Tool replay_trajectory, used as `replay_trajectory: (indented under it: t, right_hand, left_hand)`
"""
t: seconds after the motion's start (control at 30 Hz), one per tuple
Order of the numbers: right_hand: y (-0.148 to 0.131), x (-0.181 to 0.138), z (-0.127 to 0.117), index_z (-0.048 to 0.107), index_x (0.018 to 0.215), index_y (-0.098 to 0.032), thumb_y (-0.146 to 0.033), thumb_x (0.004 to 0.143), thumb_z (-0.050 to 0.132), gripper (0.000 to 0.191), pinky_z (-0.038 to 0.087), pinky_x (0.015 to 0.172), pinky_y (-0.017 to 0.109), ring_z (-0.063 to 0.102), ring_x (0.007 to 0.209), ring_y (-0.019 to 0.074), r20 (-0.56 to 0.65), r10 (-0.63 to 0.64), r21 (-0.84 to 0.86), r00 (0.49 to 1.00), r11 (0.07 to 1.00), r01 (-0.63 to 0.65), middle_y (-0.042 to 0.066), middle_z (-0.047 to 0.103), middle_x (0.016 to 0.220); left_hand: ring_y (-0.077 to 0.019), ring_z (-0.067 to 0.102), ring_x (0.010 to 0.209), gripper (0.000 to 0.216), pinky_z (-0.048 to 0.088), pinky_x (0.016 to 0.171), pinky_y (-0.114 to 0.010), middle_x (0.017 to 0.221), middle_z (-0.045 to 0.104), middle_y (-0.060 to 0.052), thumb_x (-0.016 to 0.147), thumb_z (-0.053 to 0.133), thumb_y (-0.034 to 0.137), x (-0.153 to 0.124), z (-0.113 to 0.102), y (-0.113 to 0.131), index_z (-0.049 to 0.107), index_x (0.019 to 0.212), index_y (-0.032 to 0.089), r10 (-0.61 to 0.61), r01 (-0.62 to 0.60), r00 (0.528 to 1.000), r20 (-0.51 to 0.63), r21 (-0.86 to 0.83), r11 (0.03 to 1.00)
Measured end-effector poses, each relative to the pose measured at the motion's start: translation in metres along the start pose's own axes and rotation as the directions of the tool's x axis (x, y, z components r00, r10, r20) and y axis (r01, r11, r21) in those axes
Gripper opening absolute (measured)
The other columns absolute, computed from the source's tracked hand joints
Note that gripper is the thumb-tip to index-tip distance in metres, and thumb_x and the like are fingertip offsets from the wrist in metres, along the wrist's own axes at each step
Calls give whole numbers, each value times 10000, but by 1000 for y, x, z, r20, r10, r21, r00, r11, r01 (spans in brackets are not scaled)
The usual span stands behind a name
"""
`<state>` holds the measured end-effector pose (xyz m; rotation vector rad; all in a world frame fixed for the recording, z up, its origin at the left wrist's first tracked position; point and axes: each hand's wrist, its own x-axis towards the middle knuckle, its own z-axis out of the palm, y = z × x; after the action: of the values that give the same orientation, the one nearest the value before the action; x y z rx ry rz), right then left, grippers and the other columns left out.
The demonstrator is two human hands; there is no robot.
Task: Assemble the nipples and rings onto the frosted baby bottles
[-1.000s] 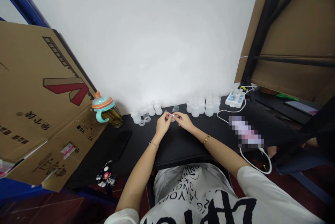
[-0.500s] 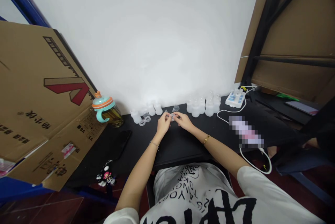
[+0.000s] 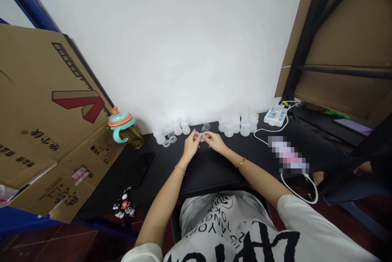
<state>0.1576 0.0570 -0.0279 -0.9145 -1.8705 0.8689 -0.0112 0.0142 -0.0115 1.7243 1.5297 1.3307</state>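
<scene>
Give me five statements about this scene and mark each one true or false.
1. The left hand and right hand are both at one small clear part. True.
2. The lidded mug stands to the right of the hands. False: the mug is to their left.
3. Whitish bottles are on both sides of the hands. True.
4. The tabletop is white. False: it is a black tabletop.
5. A gold-coloured bracelet circles the right wrist. True.

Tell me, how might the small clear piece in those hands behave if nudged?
The small clear piece is probably light, being so small between the left hand and right hand. Its rounded outline suggests it could roll if tipped on edge. Its see-through, plastic-like look hints at a slippery surface.
</scene>
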Motion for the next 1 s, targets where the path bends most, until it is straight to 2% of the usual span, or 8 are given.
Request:
replay_trajectory:
  t: [0.2, 1.0]
  right_hand:
    - [-1, 0, 0, 738, 1140, -187, -330, 945, 605, 276, 453, 498, 213, 598, 494, 111, -19, -17, -16, 1000, 1000, 17, 28, 751, 859]
    - [-3, -1, 0, 747, 1140, -188, -326, 941, 618, 274, 456, 509, 218, 593, 517, 121, -23, -31, -41, 999, 999, 30, 35, 760, 855]
  left_hand:
    - [-133, 574, 468, 249, 426, 553, -252, 579, 631, 50, 917, 572, 464, -1, -2, 3, 642, 951, 227, -7, 8, 1000, -7, 15, 1000]
    - [-133, 564, 466, 248, 417, 568, -256, 604, 648, 41, 914, 574, 463, -1, -3, 3, 640, 923, 224, 2, -1, 1000, -21, 29, 1000]
